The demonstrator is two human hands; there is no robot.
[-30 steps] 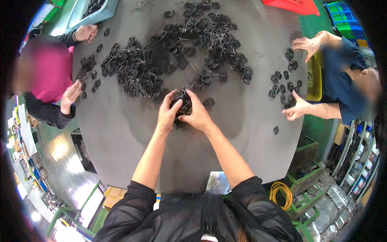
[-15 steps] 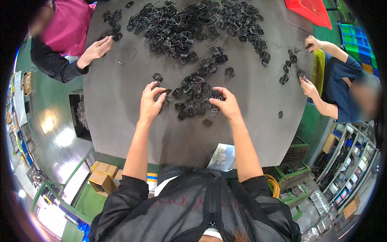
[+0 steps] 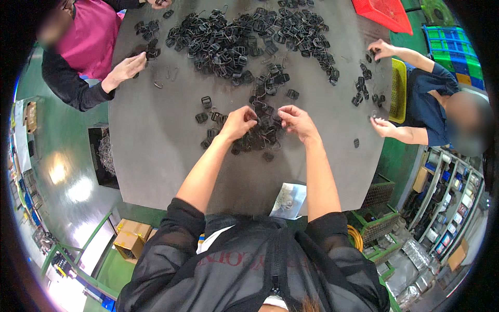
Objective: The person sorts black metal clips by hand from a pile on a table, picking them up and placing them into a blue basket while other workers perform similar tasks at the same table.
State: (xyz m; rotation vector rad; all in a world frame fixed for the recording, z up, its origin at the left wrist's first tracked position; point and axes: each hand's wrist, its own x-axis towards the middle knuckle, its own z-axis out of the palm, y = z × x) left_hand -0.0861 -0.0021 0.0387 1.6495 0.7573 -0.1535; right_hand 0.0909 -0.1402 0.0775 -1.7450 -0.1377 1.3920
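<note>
A small heap of black plastic strap buckles (image 3: pixel 267 136), some with thin metal hooks, lies in front of me on the dark grey table (image 3: pixel 166 177). My left hand (image 3: pixel 240 124) is over the heap's left part with thumb and fingers pinched; whatever is between them is hidden. My right hand (image 3: pixel 299 125) is at the heap's right side, thumb and forefinger curled in on a dark buckle at the fingertips, only partly visible. To the left of my left hand lie several loose buckles (image 3: pixel 206 102).
A far larger pile of black buckles (image 3: pixel 218 44) covers the far middle. Co-workers' hands work at both sides, a left one (image 3: pixel 127 70) and a right one (image 3: pixel 383 127). A red basket (image 3: pixel 384 13), a yellow basket (image 3: pixel 398 91) and a printed sheet (image 3: pixel 289 200) are around the table.
My left hand has moved right, from the heap's left edge to its middle. Several buckles now lie where it was. My right hand has stayed near the heap's right side.
</note>
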